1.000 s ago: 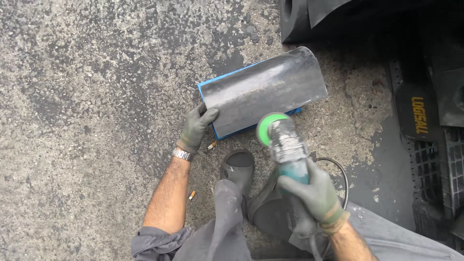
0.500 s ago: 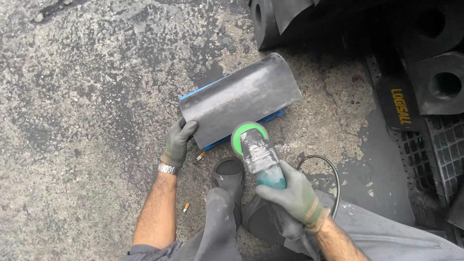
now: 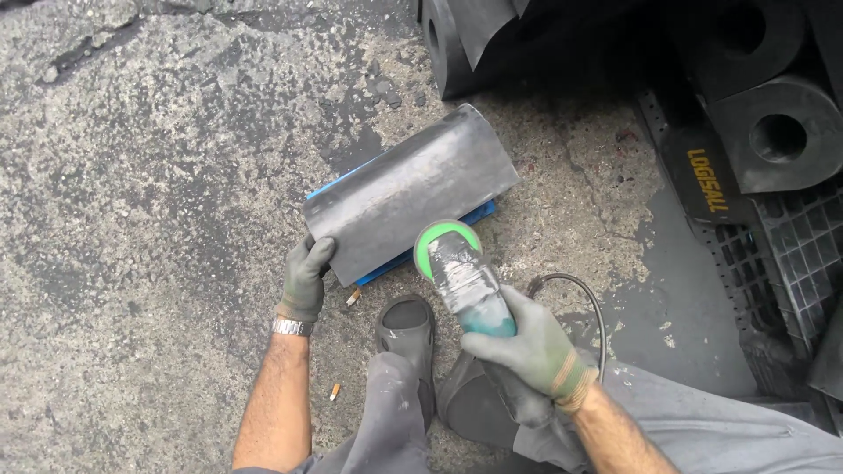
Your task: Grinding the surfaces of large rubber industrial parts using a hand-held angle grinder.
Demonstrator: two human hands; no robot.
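A curved dark grey metal piece (image 3: 408,193) lies on a blue board (image 3: 474,217) on the rough concrete ground. My gloved left hand (image 3: 305,279) grips its near left corner. My gloved right hand (image 3: 527,344) holds an angle grinder (image 3: 465,279) with a green disc guard (image 3: 446,241). The disc end sits at the near edge of the metal piece, close to the blue board. A black cable (image 3: 580,294) loops from the grinder toward my right.
My grey shoe (image 3: 406,329) and grey trousers fill the bottom centre. Black rubber blocks with round holes (image 3: 777,132) stack at upper right beside a black grid mat (image 3: 803,254). Two cigarette butts (image 3: 335,391) lie on the ground near my left arm.
The view has shifted so the metal piece sits lower and more to the left. Both hands keep their grips; the grinder stays at the piece's near edge.
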